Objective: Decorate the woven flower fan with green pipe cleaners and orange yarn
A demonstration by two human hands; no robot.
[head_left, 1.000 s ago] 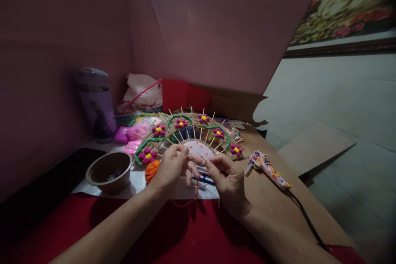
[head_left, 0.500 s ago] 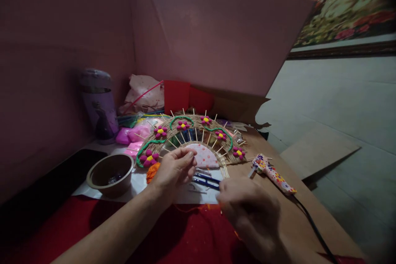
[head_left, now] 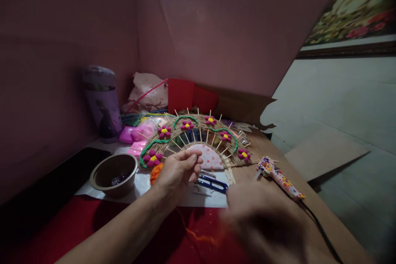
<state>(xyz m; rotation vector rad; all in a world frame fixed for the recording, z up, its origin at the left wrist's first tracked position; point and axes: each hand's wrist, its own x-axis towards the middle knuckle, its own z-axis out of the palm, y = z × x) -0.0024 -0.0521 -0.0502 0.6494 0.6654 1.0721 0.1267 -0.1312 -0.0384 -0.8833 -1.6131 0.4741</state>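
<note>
My left hand (head_left: 182,171) is closed in a pinch in front of the half-round craft piece; what its fingertips hold is too small to make out. Smeared by motion, my right hand (head_left: 262,214) is at the lower right, its fingers unclear. An orange yarn strand (head_left: 201,238) runs from below my left wrist toward the right hand over red cloth. Behind my left hand sits an orange yarn ball (head_left: 155,173), partly hidden. The craft piece (head_left: 199,117) has twine woven round thin sticks, with magenta flowers and green vines. A blue-handled tool (head_left: 213,183) lies between the hands.
A brown bowl (head_left: 114,174) stands left of my left hand, with a purple tumbler (head_left: 103,105) behind it. A flower-patterned glue gun (head_left: 280,177) with a black cord lies at right on brown board. Pink packets (head_left: 136,133) and red card (head_left: 181,95) lie at the back.
My right hand has moved slightly down and right, more blurred. The orange strand now shows longer between the hands. My left hand keeps its pinch; the whole view has shifted slightly.
</note>
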